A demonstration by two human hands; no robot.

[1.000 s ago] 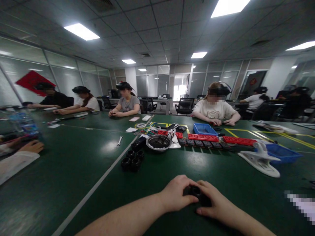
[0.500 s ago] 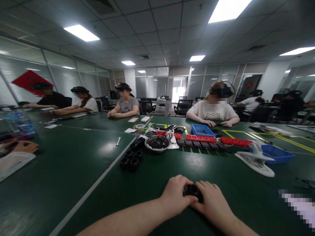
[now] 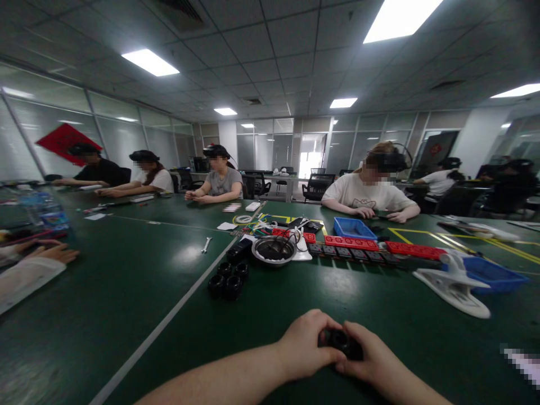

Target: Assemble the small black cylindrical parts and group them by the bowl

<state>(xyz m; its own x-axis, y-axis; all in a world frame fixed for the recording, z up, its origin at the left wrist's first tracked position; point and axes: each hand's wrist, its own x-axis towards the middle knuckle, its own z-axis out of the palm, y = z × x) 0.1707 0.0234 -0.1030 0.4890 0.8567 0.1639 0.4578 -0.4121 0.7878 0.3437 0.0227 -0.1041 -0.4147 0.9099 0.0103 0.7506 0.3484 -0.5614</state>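
A small black part (image 3: 341, 341) sits between the two hands, low in the middle of the view and just above the green tabletop (image 3: 126, 292). The left hand (image 3: 304, 344) closes on it from the left, thumb and fingers curled around its near side. The right hand (image 3: 372, 360) closes on it from the right, fingertips touching its edge. Both hands are pinching the same part and meet around it.

Only the top of the black part shows; it appears round with a dark opening, but the fingers cover the rest and its shape cannot be told. The right forearm is cut off by the lower frame edge.

Farther out on the tabletop lie a cluster of black rings (image 3: 228, 278), a metal bowl (image 3: 274, 250), a row of red blocks (image 3: 358, 243), a blue tray (image 3: 353, 228) and a white clamp (image 3: 453, 280), all well apart from the hands.
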